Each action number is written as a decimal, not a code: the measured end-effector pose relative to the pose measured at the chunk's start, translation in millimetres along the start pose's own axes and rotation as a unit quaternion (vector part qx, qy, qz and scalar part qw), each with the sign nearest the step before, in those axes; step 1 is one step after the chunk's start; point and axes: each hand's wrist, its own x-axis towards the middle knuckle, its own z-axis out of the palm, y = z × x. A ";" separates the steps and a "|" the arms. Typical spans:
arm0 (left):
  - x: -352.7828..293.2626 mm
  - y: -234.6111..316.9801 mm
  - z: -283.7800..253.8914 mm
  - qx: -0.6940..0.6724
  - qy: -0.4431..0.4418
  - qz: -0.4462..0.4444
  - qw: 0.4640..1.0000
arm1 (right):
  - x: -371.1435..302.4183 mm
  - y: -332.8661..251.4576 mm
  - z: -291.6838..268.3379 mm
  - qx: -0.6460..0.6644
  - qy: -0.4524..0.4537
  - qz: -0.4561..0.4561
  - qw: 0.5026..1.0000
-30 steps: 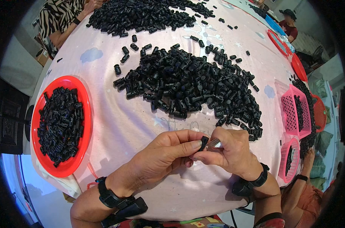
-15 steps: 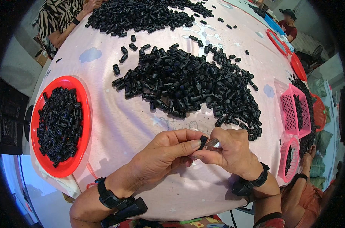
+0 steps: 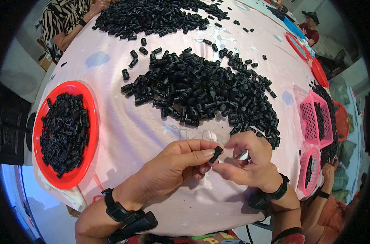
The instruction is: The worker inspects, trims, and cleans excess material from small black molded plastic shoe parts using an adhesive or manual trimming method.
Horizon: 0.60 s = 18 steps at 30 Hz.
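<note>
My left hand point(image 3: 175, 162) pinches one small black plastic cord lock point(image 3: 218, 152) between thumb and forefinger. Just to its right is my right hand point(image 3: 250, 162), its thumb and forefinger spread apart. A small shiny metal tool point(image 3: 243, 155) sits in that hand's curled fingers; its exact kind is unclear, since the fingers cover part of it. Beyond both hands lies a large heap of similar black cord locks point(image 3: 201, 85). A red plate point(image 3: 94, 134) piled with smaller black parts point(image 3: 65, 134) stands at the left.
A pale pink patterned cloth point(image 3: 124, 122) covers the table. Another black heap point(image 3: 148, 18) lies at the far side by a person in a striped top point(image 3: 63, 20). Pink baskets point(image 3: 309, 118) stand at the right, near a co-worker's arm point(image 3: 325, 187). Red trays point(image 3: 320, 72) are farther back.
My right thumb and forefinger have opened and drawn back right from the cord lock, taking the metal tool away from it. The left hand still holds the cord lock, now more exposed.
</note>
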 end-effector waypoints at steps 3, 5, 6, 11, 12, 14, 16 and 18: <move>0.9 0.5 -0.9 -0.009 -0.014 0.011 1.000 | 3.1 0.7 5.0 0.094 0.000 0.047 0.994; 2.4 -0.3 -1.7 -0.012 -0.013 0.010 1.000 | -1.4 8.3 3.9 0.107 -0.027 0.005 0.994; 2.9 -0.6 -1.7 -0.015 -0.009 0.009 1.000 | -2.1 8.6 3.2 0.105 -0.027 0.005 0.994; 0.2 -0.3 2.2 -0.019 -0.007 0.060 0.998 | -5.3 7.2 7.4 0.106 0.012 0.052 0.993; -0.4 -0.2 3.1 -0.003 -0.005 0.081 0.997 | -6.2 6.3 9.0 0.106 0.012 0.051 0.993; -1.2 0.2 3.7 0.002 0.007 0.084 0.996 | -7.1 4.6 12.2 0.111 0.047 0.066 0.991; -2.0 1.2 4.5 0.007 0.017 0.087 0.996 | -4.4 -0.8 9.5 0.103 0.040 0.057 0.992; -2.7 2.9 5.2 0.006 0.020 0.083 0.996 | -4.1 -2.8 8.4 0.093 0.034 0.049 0.994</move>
